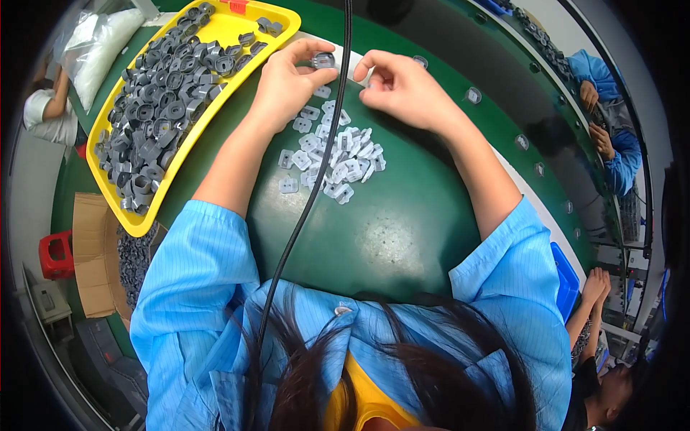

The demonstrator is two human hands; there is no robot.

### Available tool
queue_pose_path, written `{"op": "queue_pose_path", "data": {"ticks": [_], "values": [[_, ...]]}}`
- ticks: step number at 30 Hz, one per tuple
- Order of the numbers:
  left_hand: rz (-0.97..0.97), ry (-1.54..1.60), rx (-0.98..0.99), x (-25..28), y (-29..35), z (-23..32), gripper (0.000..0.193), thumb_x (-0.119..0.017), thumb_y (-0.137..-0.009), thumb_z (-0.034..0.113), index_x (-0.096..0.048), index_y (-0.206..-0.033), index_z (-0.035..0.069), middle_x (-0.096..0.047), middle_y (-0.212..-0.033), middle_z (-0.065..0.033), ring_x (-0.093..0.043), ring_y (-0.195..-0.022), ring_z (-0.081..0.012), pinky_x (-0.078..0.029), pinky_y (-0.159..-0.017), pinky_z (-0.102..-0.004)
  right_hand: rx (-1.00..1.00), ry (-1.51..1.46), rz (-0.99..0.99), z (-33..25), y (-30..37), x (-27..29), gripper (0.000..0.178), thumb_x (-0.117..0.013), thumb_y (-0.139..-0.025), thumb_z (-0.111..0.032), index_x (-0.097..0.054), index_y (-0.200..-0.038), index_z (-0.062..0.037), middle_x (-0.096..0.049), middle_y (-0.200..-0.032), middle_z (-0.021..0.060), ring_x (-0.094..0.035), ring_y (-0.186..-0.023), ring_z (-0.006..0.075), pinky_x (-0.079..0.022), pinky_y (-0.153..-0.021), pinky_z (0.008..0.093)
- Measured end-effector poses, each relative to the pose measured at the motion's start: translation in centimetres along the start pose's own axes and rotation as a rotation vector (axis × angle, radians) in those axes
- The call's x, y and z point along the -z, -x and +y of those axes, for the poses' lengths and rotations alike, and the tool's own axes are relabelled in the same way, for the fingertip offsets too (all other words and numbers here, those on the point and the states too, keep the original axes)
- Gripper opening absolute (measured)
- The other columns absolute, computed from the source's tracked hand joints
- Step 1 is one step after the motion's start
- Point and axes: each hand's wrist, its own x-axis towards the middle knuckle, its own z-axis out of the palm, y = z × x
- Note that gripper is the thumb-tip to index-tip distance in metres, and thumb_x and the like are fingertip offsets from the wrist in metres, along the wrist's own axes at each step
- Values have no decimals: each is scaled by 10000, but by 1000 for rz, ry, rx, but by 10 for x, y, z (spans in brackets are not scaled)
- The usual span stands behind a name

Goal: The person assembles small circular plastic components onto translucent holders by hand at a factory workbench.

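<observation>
My left hand (pixel 287 82) pinches a small dark grey plastic housing (pixel 323 60) between thumb and fingertips, above the green work surface (pixel 374 244). To the right, a short gap away, my right hand (pixel 408 93) is closed with its fingers curled toward the thumb. Whatever those fingers may hold is hidden. Below both hands lies a loose pile of small translucent white plastic pieces (pixel 345 158), with several single ones scattered at its left and top. On the left, a yellow tray (pixel 290 30) carries many dark grey housings (pixel 169 93) like the held one.
A black cable (pixel 316 190) hangs across the view. Beyond my hands, a green conveyor belt (pixel 496 118) carries several spaced-out parts. A cardboard box (pixel 93 251) of grey parts and a red stool (pixel 56 255) are at left. Co-workers sit at both sides; a blue bin (pixel 566 280) is at right.
</observation>
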Motion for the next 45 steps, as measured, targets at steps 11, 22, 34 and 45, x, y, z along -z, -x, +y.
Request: {"op": "queue_pose_path", "data": {"ticks": [11, 22, 34, 45], "values": [[70, -118, -125, -30, 14, 26, 377, -738, -766, 105, -557, -1075, -12, -636, -949, -82, -617, -828, -103, -506, -718, -233, -118, -380, 164, -13, -1, 19, 204, -709, -782, -146, -686, -930, -7, -679, -831, 62, -622, -773, 108, -485, -703, 232], [324, -616, -788, -28, 10, 12, 348, -794, -620, 122, -581, -887, 57, -583, -848, -60, -579, -809, -236, -452, -749, -347, -23, -247, 226, -3, -2, 0, 228, -704, -793, -189, -678, -913, 3, -657, -804, 34, -569, -714, 82, -454, -676, 225], [225, -629, -924, -24, 10, 12, 373, -793, -617, 301, -624, -885, 104, -609, -944, 15, -518, -953, -222, -329, -851, -374, -258, -839, -35, -5, 0, 21, 142, -656, -786, -89, -637, -880, 16, -621, -766, 48, -594, -679, 89, -480, -643, 196], [264, -734, -1074, -19, 14, 28, 336, -784, -654, 230, -651, -940, 115, -638, -968, -2, -531, -969, -226, -341, -896, -373, 81, -387, 80, -25, 3, 13, 158, -605, -753, -45, -590, -897, 18, -620, -805, 40, -594, -725, 98, -486, -696, 234]]}}
